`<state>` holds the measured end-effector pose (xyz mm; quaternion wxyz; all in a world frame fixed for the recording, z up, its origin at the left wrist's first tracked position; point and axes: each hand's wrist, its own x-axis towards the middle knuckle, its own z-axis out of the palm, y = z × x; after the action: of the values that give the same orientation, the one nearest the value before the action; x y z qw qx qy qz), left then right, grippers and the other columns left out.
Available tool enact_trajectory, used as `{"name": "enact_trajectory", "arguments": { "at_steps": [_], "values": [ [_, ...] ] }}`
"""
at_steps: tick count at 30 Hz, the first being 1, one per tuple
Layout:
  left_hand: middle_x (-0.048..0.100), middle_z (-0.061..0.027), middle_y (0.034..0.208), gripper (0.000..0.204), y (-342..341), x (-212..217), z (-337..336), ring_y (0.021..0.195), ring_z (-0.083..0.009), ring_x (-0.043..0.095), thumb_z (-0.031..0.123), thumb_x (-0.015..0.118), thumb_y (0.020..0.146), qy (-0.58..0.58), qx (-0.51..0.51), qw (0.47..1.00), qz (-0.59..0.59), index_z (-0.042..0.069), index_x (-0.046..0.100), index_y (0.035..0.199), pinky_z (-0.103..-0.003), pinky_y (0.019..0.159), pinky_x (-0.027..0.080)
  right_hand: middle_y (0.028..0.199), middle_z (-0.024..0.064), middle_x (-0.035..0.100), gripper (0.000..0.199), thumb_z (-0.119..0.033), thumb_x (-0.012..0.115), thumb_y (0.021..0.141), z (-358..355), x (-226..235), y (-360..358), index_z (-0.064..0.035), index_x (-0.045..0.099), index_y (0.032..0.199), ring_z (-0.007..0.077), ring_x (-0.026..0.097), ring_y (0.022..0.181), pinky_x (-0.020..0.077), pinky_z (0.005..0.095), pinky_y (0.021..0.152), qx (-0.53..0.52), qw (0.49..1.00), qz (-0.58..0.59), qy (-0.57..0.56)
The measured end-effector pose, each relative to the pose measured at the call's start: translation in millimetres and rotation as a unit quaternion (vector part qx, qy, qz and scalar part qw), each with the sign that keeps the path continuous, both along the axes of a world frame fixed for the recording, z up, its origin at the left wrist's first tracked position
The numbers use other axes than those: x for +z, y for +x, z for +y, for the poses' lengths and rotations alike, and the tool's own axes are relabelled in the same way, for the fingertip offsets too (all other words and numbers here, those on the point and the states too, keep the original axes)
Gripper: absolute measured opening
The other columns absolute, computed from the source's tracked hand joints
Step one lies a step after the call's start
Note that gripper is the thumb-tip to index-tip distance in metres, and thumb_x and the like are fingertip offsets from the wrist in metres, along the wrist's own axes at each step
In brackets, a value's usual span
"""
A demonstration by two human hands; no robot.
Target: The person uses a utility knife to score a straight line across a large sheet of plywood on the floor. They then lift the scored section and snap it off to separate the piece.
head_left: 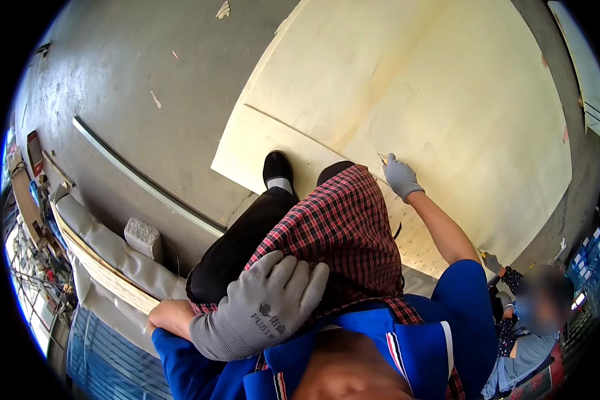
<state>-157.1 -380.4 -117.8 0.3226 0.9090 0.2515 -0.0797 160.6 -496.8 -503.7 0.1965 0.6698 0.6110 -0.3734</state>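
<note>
My right hand [401, 179], in a grey glove, is closed around a small utility knife [383, 159], only whose thin yellowish end shows. It is over a large cream sheet [473, 120] spread on the floor, near the straight edge of a cream strip [273, 137] overlapping it. My black shoe [277, 167] stands on that strip. My left hand [263, 307], gloved in grey, lies on my red-and-black checked apron [327, 227] with its fingers loosely spread; nothing shows in it.
A long metal bar [147, 183] lies on the grey floor [113, 67] to the left. Nearer are a stone block [143, 239] and a grey-covered roll [107, 243]. A co-worker [527, 347] with gloved hands is at the sheet's near right. Another pale sheet [583, 67] lies far right.
</note>
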Motion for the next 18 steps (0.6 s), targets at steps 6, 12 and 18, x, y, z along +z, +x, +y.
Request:
{"name": "enact_trajectory", "arguments": {
  "at_steps": [6, 12, 18],
  "values": [
    [0.065, -0.0068, 0.095, 0.042, 11, 14, -52, 0.088, -0.0219, 0.063, 0.016, 0.066, 0.072, 0.059, 0.089, 0.994, 0.034, 0.004, 0.062, 0.111, -0.036, 0.081, 0.051, 0.083, 0.0225, 0.067, 0.026, -0.025, 0.041, 0.098, 69, 19, -74, -0.0001, 0.046, 0.1, 0.039, 0.067, 0.073, 0.0544, 0.0479, 0.064, 0.046, 0.992, 0.111, 0.044],
    [0.063, -0.0099, 0.099, 0.047, 24, 27, -94, 0.092, -0.0234, 0.062, 0.019, 0.067, 0.075, 0.026, 0.162, 0.981, 0.102, -0.001, 0.058, 0.116, -0.038, 0.086, 0.049, 0.088, 0.0258, 0.067, 0.03, -0.026, 0.041, 0.098, 97, -11, -130, 0.0016, 0.051, 0.101, 0.0409, 0.068, 0.081, 0.0537, 0.0515, 0.071, 0.04, 0.985, 0.147, 0.08],
    [0.063, -0.0093, 0.099, 0.049, 31, 22, -120, 0.095, -0.0237, 0.061, 0.02, 0.069, 0.075, 0.049, 0.213, 0.968, 0.123, 0.001, 0.057, 0.118, -0.038, 0.085, 0.049, 0.096, 0.0262, 0.067, 0.028, -0.023, 0.041, 0.097, 99, -2, -153, 0.0011, 0.051, 0.106, 0.0395, 0.067, 0.09, 0.0534, 0.0493, 0.077, 0.073, 0.988, 0.138, 0.022]
  ]
}}
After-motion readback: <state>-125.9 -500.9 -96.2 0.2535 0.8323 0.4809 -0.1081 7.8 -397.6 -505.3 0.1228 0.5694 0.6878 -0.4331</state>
